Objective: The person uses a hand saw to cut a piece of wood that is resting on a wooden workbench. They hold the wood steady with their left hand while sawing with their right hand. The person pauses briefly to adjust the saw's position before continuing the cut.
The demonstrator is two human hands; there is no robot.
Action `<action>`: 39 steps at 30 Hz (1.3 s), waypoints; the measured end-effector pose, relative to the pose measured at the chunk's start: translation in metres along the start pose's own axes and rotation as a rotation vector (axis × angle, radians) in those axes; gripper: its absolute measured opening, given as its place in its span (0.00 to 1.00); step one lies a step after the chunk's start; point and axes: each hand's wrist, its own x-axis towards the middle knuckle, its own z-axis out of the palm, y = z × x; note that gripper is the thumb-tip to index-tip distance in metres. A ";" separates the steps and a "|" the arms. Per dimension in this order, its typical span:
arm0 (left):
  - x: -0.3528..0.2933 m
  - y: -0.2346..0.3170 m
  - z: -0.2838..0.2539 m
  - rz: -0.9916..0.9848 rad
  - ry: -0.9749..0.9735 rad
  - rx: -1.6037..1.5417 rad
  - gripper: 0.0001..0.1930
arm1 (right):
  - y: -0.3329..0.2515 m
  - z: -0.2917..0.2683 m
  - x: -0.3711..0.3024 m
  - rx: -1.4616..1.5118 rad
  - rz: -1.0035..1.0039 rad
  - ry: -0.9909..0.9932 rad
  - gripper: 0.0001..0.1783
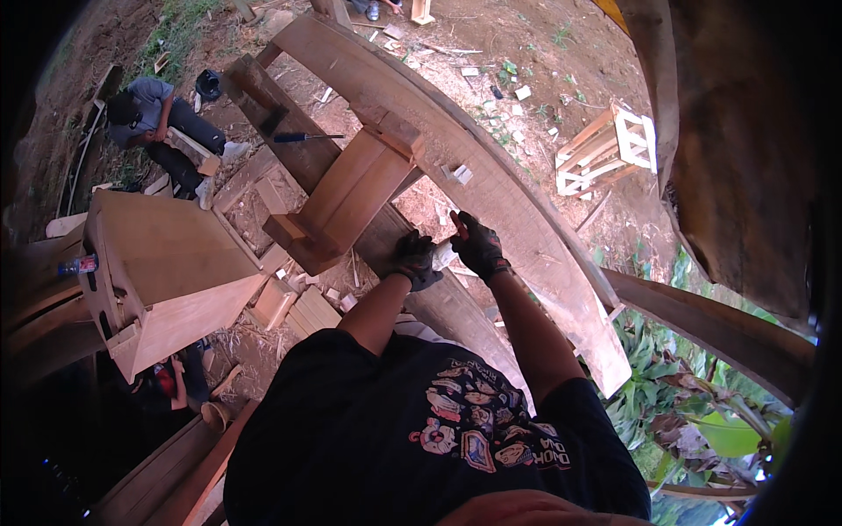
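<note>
Both my hands wear dark gloves and work close together above the gap between two long planks. My left hand (417, 260) is curled beside a small pale piece (445, 255), its fingers at the piece's near end. To its right, my right hand (478, 245) is closed, with a short reddish-brown stick-like thing (458, 224) showing at its fingers; its kind is not clear. A brown wooden assembly of joined boards (351, 193) lies across the planks just beyond my left hand. Farther off, a blue-handled tool with a thin shaft (298, 137) rests on the left plank (285, 114).
The wide right plank (517, 219) carries a small pale block (460, 174). A large wooden cabinet (175, 263) stands left. One person (149, 123) sits far left; another (180, 377) is below the cabinet. A slatted wooden frame (610, 149) stands right. Offcuts litter the ground.
</note>
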 end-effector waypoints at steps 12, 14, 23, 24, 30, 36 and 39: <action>0.002 -0.005 0.004 -0.014 -0.071 0.032 0.50 | -0.021 0.015 0.051 -0.082 0.065 0.043 0.18; 0.004 0.000 0.001 -0.025 -0.089 0.053 0.51 | -0.015 0.015 0.050 -0.068 0.053 0.036 0.19; 0.000 0.001 0.002 -0.019 -0.015 0.037 0.49 | 0.019 0.007 -0.012 0.074 -0.143 0.088 0.30; -0.002 0.006 -0.007 -0.025 -0.057 0.015 0.49 | 0.022 0.009 -0.013 0.087 -0.130 0.097 0.30; 0.000 0.007 -0.025 -0.031 -0.106 0.009 0.49 | 0.016 0.011 -0.002 0.116 -0.122 0.150 0.29; 0.002 0.001 -0.016 -0.002 -0.072 0.039 0.49 | -0.006 0.010 0.018 0.125 -0.033 0.125 0.21; 0.006 -0.001 -0.007 -0.033 -0.068 0.037 0.50 | -0.014 0.009 0.033 0.044 -0.003 0.051 0.17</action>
